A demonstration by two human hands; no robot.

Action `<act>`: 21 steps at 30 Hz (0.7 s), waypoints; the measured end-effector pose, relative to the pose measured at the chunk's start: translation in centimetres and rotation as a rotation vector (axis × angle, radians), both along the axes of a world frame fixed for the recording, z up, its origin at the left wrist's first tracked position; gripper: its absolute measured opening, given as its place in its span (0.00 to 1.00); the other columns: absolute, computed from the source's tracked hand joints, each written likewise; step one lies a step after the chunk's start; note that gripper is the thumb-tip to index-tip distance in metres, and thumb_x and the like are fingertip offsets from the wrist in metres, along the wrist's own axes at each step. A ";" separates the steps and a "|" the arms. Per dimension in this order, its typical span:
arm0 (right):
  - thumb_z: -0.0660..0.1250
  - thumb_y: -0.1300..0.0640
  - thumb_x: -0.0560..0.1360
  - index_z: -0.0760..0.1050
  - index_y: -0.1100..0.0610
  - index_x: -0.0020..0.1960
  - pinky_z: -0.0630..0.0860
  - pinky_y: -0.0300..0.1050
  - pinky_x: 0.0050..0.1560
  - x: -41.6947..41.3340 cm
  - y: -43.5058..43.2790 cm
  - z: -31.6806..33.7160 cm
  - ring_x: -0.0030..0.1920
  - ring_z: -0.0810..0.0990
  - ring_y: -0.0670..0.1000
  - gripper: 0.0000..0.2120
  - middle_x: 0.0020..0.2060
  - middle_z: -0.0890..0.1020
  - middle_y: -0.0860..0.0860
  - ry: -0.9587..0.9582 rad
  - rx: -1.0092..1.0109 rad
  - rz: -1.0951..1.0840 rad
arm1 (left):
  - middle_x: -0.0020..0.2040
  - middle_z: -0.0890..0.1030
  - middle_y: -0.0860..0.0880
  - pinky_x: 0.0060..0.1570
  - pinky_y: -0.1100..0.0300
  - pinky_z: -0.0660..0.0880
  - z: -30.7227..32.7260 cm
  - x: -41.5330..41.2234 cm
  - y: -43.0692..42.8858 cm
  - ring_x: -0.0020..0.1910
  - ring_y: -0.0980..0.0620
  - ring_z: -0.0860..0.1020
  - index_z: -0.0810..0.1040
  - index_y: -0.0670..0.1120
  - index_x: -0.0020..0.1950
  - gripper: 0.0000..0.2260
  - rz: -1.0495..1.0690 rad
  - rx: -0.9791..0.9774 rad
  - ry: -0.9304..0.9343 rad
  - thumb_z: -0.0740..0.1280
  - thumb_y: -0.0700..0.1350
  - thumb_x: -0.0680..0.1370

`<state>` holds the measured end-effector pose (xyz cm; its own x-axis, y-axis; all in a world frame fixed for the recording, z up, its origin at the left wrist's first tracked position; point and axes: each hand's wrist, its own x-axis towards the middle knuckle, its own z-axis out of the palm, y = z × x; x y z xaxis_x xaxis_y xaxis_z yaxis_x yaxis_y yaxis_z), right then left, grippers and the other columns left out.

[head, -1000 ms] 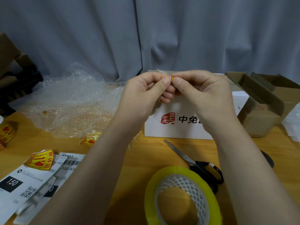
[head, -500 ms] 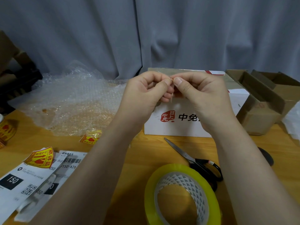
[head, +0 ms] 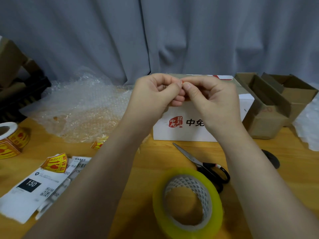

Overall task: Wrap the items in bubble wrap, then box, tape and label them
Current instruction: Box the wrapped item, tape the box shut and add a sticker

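Still, almost nothing changes: in front of the white box point(head: 186, 133), the left hand point(head: 155, 94) and the right hand point(head: 212, 97) keep pinching a small sticker point(head: 181, 81) between thumb tips, so labelling seems not yet begun.

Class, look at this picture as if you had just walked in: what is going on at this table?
A person is packing parcels. The left hand and the right hand together pinch a small red-edged sticker, held up in front of a white box, apparently to peel it. A tape roll, scissors, shipping labels and bubble wrap lie on the wooden table.
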<state>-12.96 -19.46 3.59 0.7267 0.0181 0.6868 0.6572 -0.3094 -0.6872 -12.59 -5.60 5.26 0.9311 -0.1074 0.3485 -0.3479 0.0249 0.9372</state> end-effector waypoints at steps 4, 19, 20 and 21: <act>0.65 0.63 0.77 0.81 0.60 0.52 0.81 0.49 0.50 -1.0 0.2 0.1 0.46 0.83 0.49 0.08 0.43 0.84 0.52 0.000 -0.010 0.020 | 0.33 0.80 0.47 0.38 0.62 0.79 0.4 -1.5 0.2 0.33 0.55 0.79 0.78 0.41 0.41 0.05 0.037 0.036 -0.020 0.66 0.36 0.77; 0.64 0.67 0.77 0.80 0.64 0.46 0.81 0.42 0.44 -6.0 -0.6 0.9 0.37 0.83 0.51 0.06 0.38 0.83 0.61 0.210 0.259 0.178 | 0.34 0.77 0.44 0.39 0.59 0.75 0.2 -5.4 -1.0 0.35 0.51 0.76 0.76 0.41 0.40 0.05 0.007 0.103 -0.097 0.66 0.35 0.76; 0.64 0.67 0.77 0.80 0.64 0.46 0.81 0.41 0.44 -6.1 -0.7 1.0 0.37 0.83 0.51 0.06 0.38 0.83 0.60 0.211 0.249 0.164 | 0.34 0.77 0.44 0.40 0.56 0.75 0.2 -5.5 -1.0 0.35 0.49 0.76 0.76 0.41 0.40 0.06 0.006 0.108 -0.097 0.66 0.35 0.76; 0.64 0.67 0.77 0.80 0.63 0.45 0.81 0.41 0.43 -6.3 -0.6 1.1 0.37 0.83 0.50 0.06 0.37 0.83 0.59 0.208 0.238 0.150 | 0.34 0.77 0.43 0.40 0.54 0.75 0.2 -5.5 -1.1 0.36 0.48 0.76 0.75 0.41 0.40 0.06 0.005 0.113 -0.096 0.66 0.35 0.76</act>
<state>-19.23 -20.09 4.65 0.8527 -0.0072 0.5223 0.5218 -0.0351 -0.8523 -18.12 -6.66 5.48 0.8947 -0.1464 0.4220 -0.4360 -0.0803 0.8964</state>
